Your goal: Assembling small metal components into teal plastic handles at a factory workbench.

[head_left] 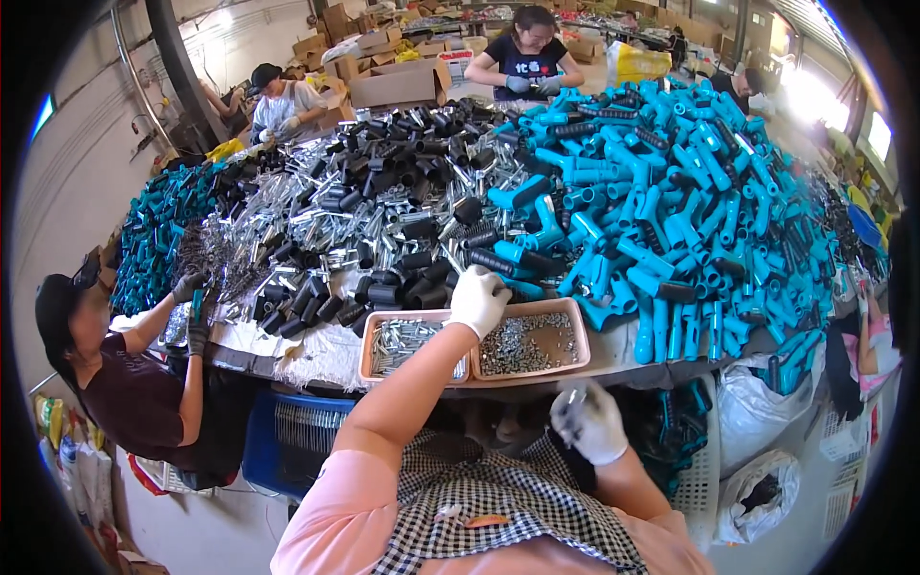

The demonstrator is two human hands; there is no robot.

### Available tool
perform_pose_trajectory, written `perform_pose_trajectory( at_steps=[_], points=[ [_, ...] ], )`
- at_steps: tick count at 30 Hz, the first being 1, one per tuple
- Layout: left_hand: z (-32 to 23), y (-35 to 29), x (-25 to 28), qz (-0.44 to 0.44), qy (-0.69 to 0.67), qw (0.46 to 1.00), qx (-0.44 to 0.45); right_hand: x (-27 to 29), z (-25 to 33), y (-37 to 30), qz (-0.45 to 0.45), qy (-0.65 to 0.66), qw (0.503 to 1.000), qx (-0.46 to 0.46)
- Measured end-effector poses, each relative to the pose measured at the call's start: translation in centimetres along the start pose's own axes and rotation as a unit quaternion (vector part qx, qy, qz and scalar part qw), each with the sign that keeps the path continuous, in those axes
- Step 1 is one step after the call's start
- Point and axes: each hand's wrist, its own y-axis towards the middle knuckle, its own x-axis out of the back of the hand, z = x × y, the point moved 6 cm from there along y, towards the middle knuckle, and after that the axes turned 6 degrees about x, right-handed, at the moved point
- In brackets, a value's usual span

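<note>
My left hand (478, 303), in a white glove, reaches over the trays to the near edge of the parts heap. Its fingers are curled down beside silver metal tubes and black sleeves (417, 261); what they grip is hidden. Lower and to the right, my right hand (591, 422), gloved too, is held in front of my checked apron. Its fingers are bent around something small and greyish, too blurred to name. Between my arms and the heap stand two shallow pinkish trays: one with silver pins (401, 343), the other with small metal fittings (522, 347).
Teal tool handles (685, 206) are piled high at right; a smaller teal pile (158, 235) lies far left. A co-worker (115, 374) works close at left, others across the table. A blue crate (292, 441) and white sacks (762, 407) stand below the table edge.
</note>
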Motion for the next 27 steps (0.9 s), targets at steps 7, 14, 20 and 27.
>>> perform_pose_trajectory(
  at_steps=[7, 14, 20, 27],
  points=[
    [1.1, -2.1, 6.0, 0.105, -0.431, 0.863, 0.242, 1.3, 3.1, 2.6, -0.083, 0.058, 0.994, -0.03],
    [2.6, -6.7, 7.4, 0.083, -0.383, 0.895, 0.215, 0.7, 2.5, 3.7, -0.038, -0.28, 0.958, 0.05],
    [1.7, -8.8, 8.5, 0.143, -0.484, 0.832, 0.231, 0.1, 3.2, 3.9, -0.013, -0.423, 0.88, 0.216],
    [-1.8, -12.1, 9.0, 0.164, -0.546, 0.763, 0.304, -2.8, 4.1, 3.1, 0.047, -0.52, 0.799, 0.3]
  ],
)
